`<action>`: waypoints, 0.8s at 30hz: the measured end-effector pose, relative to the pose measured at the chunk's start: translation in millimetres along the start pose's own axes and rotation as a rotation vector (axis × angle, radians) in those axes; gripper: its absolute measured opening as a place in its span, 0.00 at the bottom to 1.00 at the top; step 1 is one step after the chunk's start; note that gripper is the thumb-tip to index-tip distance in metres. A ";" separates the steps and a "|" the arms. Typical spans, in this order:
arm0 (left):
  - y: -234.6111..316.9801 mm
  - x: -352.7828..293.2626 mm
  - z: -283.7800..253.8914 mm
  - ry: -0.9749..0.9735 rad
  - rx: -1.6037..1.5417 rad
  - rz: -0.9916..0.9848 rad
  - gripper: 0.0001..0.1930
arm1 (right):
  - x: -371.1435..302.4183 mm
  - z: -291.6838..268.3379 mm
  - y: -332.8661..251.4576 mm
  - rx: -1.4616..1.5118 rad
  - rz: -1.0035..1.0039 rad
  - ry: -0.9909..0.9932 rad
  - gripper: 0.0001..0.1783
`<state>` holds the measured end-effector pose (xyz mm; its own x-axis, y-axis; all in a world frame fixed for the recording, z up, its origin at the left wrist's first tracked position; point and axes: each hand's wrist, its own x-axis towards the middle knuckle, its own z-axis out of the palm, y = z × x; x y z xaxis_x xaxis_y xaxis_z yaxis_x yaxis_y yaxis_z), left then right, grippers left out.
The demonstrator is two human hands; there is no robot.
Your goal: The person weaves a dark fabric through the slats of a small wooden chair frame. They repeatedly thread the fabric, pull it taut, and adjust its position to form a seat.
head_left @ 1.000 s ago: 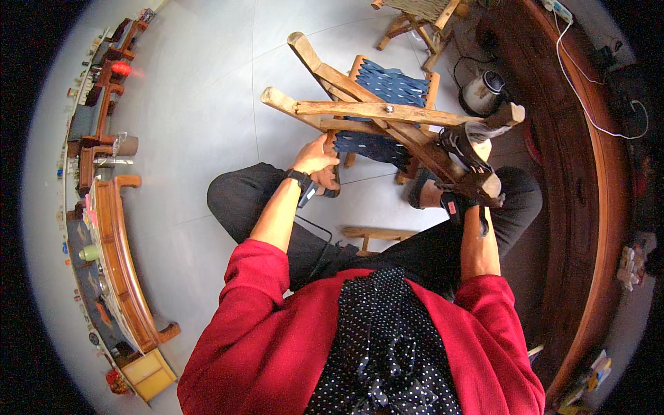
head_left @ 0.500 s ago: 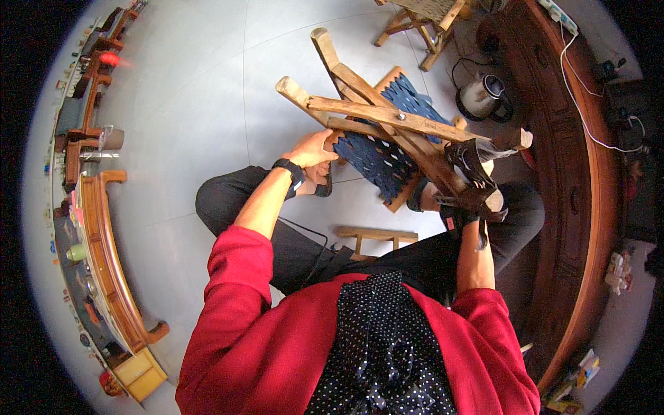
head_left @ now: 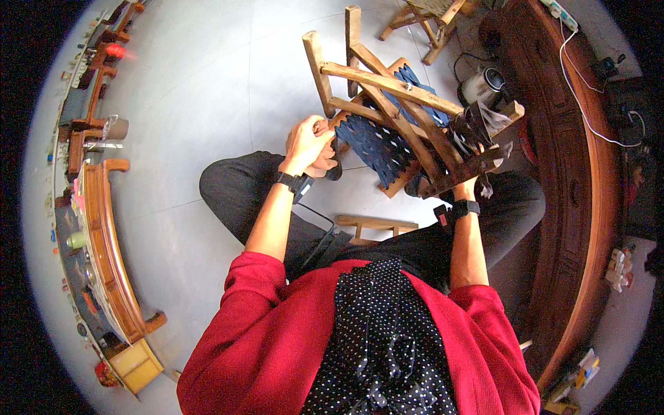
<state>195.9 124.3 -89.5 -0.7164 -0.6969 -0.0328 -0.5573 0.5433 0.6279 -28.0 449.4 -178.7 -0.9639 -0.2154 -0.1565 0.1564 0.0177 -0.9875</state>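
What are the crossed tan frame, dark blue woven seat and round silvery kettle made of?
The crossed tan frame looks like wood, fairly bare: darker streaks run along it. The dark blue woven seat seems matt cloth strips, maybe denim, with gaps. The round silvery kettle is probably metal: its pale side seems shiny.

From the head, one fisheye looks down over the nearby torso [head_left: 370, 332] toward the floor [head_left: 187, 104].

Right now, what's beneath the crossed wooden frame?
A blue woven seat shows beneath the frame and through its gaps. The frame covers parts of the seat, which can't be seen.
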 end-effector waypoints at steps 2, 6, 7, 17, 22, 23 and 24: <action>-1.3 -4.7 5.2 -0.023 -0.180 -0.019 0.19 | -4.8 -0.9 0.1 0.001 0.002 -0.006 0.48; 5.1 -13.8 12.4 -0.048 -0.384 -0.022 0.18 | -16.8 -1.7 2.3 0.011 0.010 -0.009 0.49; 9.1 -16.4 12.0 -0.064 -0.428 -0.025 0.18 | -21.0 -2.6 3.6 0.013 0.012 -0.010 0.49; 80.3 -3.0 -23.0 0.217 -0.253 0.358 0.33 | -39.6 1.1 -44.1 -0.011 -0.150 -0.012 0.53; 84.7 6.4 -33.7 0.090 -0.127 0.201 0.30 | -53.0 -27.7 -132.1 0.142 -0.309 -0.406 0.53; 82.9 8.1 -34.0 0.143 -0.116 0.302 0.30 | -55.1 -33.6 -144.4 0.201 -0.249 -0.511 0.54; 81.6 11.0 -34.0 0.155 -0.101 0.367 0.30 | -52.2 -35.3 -153.8 0.162 -0.271 -0.534 0.47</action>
<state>156.8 145.0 -12.1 -0.7836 -0.5321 0.3207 -0.2268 0.7256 0.6496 -9.4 492.3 -19.3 -0.7395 -0.6511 0.1707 -0.0076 -0.2455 -0.9694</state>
